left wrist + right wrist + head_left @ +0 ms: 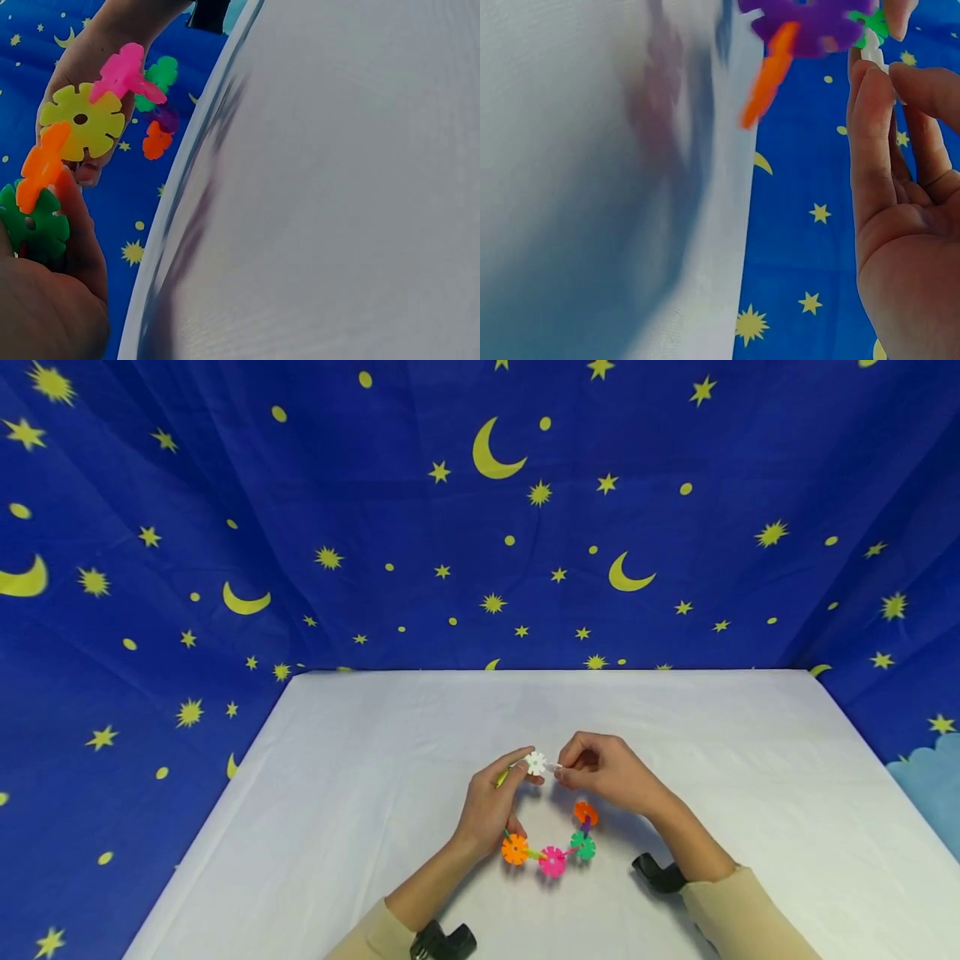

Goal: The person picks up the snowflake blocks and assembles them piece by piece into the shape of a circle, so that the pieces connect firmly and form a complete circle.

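A chain of notched plastic snowflake discs hangs in a curve from my left hand (486, 810). Along it, orange (514, 849), pink (552, 862) and green (582, 846) discs alternate with edge-on ones, ending in a purple disc (810, 28) and an orange disc (771, 75). The left fingers and thumb hold the upper part of the chain, where a white disc (536, 763) faces the camera. Just right of it, my right hand (611, 770) pinches a white disc (872, 52) between thumb and fingertips. Whether the two white pieces interlock I cannot tell.
A white-covered table (360, 752) lies beneath both hands. Blue cloth (420, 510) with yellow stars and moons hangs behind and at the sides. Black camera mounts (444, 942) sit at both wrists.
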### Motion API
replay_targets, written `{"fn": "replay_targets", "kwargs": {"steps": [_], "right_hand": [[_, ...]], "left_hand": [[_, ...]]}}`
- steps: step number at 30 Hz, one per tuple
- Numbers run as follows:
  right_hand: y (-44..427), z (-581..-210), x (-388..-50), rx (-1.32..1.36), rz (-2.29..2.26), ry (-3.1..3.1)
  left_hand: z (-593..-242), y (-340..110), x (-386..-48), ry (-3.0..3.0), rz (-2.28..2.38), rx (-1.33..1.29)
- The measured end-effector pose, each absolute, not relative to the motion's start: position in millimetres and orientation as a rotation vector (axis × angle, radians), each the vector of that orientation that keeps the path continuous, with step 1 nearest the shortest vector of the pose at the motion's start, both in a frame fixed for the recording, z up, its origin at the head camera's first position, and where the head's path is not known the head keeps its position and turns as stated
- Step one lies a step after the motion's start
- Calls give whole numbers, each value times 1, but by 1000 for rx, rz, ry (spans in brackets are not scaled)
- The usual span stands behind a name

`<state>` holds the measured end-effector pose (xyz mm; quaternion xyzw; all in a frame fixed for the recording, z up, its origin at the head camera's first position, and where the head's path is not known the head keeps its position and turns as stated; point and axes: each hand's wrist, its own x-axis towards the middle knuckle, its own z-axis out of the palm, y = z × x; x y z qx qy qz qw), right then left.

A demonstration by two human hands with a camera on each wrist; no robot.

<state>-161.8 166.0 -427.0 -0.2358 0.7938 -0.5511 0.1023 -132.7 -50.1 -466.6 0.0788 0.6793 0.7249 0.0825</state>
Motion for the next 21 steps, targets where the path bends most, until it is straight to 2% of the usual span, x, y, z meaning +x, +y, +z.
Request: {"fn": "replay_targets", "kwargs": {"steps": [13,21], "right_hand": [[159,-432,-159,-826,-1617,2434],[159,-433,-160,-780,-1571,2458]], "left_hand": [[-466,-46,-130,2186,2042,229],[-465,-47,-130,2107,2088,234]]}}
